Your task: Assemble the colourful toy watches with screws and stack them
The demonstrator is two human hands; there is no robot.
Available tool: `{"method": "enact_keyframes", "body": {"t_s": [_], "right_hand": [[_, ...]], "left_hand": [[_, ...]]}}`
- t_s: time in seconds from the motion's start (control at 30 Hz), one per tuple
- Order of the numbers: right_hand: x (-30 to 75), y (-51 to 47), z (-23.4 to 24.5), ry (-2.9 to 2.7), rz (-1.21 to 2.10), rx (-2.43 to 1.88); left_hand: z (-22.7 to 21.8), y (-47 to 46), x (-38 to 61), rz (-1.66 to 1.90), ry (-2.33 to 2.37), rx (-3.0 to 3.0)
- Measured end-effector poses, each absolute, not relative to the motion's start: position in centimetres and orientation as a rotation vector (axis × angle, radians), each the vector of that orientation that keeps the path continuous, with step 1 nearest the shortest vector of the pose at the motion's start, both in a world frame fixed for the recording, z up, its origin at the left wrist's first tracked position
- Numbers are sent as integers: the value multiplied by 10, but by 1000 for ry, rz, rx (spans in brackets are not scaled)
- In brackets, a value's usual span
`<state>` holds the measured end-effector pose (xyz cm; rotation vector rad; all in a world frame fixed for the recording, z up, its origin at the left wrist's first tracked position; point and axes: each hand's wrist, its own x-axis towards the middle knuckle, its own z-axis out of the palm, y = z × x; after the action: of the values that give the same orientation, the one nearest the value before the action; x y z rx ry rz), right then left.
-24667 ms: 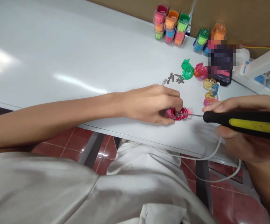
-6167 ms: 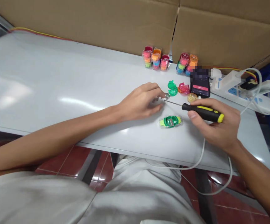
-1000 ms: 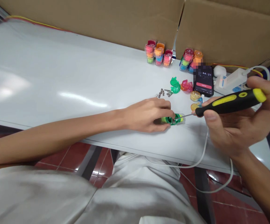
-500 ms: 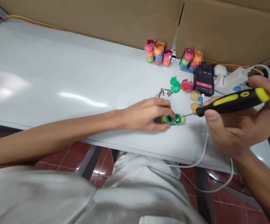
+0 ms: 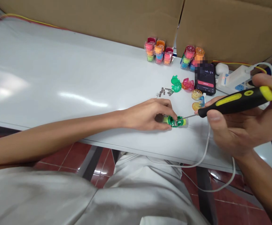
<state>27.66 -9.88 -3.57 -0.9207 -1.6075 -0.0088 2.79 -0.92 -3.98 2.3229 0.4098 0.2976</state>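
My left hand (image 5: 150,115) rests on the white table, thumb and fingers closed on the left end of a small green and yellow pencil sharpener (image 5: 179,121) with clear plastic ends. My right hand (image 5: 239,125) grips a black and yellow screwdriver (image 5: 234,101) by its handle. Its thin shaft slants down to the left, and the tip meets the middle of the sharpener, by a small metal part. Fingertips of the left hand partly hide that spot. Several loose metal blades (image 5: 165,91) lie just beyond the left hand.
Green (image 5: 176,84), pink (image 5: 187,84) and yellow-orange plastic pieces (image 5: 197,94) lie behind the sharpener. Stacked colourful sharpeners (image 5: 159,50) stand along the cardboard (image 5: 103,22). A phone (image 5: 205,79) and power strip (image 5: 234,79) are at the right. A white cable (image 5: 206,150) hangs over the front edge.
The screwdriver handle and right hand have shifted very slightly to the right. The sharpener sits a touch lower in view; the left hand keeps its hold.
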Motion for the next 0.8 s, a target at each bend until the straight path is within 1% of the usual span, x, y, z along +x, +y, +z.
{"method": "enact_keyframes", "body": {"t_s": [0.17,0.27,0.37,0.6,0.8], "right_hand": [[283,-95,-41,-1674,-31,-846],[284,-96,-42,-1679,-51,-885],[281,-99,-39,-1665,4,-950],[280,-99,-38,-1647,24,-914],[284,-95,-40,-1691,-29,-868]], "left_hand": [[-40,-9,29,283,413,2286],[-40,-9,29,277,412,2289],[-39,-9,29,272,410,2301],[-39,-11,29,276,415,2335],[-39,-11,29,284,407,2343]]}}
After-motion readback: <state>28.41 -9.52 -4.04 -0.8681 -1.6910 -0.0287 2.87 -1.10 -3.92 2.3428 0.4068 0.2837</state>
